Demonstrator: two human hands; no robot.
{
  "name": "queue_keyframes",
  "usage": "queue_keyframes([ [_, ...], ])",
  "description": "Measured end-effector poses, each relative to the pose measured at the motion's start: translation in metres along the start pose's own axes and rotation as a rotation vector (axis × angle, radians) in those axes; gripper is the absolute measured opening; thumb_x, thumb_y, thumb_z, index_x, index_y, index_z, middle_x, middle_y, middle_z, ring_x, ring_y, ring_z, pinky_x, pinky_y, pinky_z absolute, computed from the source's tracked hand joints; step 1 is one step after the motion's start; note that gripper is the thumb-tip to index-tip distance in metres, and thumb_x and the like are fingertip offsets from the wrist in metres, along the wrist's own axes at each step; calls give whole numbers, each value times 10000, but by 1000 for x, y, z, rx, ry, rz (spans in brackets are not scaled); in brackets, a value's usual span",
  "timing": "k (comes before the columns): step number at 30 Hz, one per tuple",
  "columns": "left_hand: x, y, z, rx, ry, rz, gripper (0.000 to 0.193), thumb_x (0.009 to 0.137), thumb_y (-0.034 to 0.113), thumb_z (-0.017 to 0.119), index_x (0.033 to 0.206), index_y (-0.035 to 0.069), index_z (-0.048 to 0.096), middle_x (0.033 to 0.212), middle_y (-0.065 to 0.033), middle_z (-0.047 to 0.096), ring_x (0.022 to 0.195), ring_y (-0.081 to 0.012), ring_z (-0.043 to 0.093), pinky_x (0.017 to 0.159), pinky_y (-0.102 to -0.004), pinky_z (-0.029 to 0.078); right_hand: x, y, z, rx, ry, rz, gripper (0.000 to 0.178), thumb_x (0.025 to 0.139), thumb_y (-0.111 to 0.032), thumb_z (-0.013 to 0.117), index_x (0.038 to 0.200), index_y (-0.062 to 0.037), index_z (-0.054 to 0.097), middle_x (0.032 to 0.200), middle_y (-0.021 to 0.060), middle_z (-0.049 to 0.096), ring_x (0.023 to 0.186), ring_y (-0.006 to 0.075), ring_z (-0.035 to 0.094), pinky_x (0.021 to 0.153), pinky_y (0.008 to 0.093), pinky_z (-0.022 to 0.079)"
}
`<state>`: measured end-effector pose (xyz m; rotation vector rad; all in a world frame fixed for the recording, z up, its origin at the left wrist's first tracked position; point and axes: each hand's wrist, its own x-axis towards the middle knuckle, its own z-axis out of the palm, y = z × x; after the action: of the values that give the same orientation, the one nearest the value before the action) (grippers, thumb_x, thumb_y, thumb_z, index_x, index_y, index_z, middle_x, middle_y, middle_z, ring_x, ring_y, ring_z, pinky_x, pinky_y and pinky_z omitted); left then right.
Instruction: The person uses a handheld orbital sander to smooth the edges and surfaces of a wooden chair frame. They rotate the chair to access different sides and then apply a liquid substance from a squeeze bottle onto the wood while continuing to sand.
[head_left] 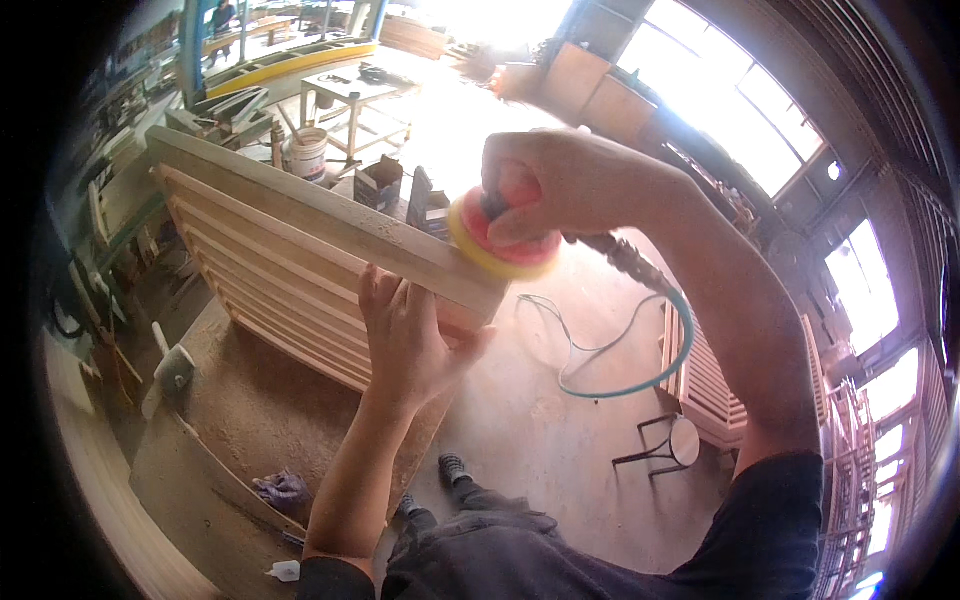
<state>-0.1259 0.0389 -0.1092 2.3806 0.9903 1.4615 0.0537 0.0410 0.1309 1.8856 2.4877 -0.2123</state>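
Slatted wooden panel [270,260], pale timber: stood on edge upon a dust-covered brown counter [260,420], its frame rail uppermost; placed ahead of the left hand and extended off to that hand's left.

Left hand [412,335]: laid against the panel near its right end, fingertips touching the face just below the upper rail, thumb spread to the right; whether the wood is firmly gripped cannot be told.

Round sander [512,262], red body with yellow rim: held at the right end of the panel's upper rail, above and to the right of the left hand.

Right hand [545,185]: closed over the sander from above, with the thumb brought down along its side.

Hose [640,385], blue-green: joined to the sander by a metal fitting, looped down to the right.

Crumpled purplish cloth [283,490]: laid on the counter, to the left of the left forearm.

Round-topped stool [684,442]: stood on the floor, at right.

White bucket [307,157]: placed beyond the panel.
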Motion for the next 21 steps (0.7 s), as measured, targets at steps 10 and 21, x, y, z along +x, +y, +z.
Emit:
queue_keyframes([
  [10, 5, 4, 1, 55, 71, 25, 716, 762, 418, 885, 1282, 16, 602, 1144, -197, 689, 1183, -393, 609, 1249, -655, 252, -12, -11, -4, 28, -47, 2, 551, 828, -431, 862, 1204, -71, 681, 1084, 129, 742, 934, 252, 726, 769, 407, 606],
  [21, 2, 1, 0, 79, 35, 31, 725, 775, 444, 884, 1282, 16, 590, 1180, -201, 674, 1229, -407, 609, 1206, -662, 270, -6, -31, -3, 143, -51, -28, 427, 807, -372, 873, 1048, -79, 677, 885, 93, 686, 790, 200, 663, 685, 367, 543],
])
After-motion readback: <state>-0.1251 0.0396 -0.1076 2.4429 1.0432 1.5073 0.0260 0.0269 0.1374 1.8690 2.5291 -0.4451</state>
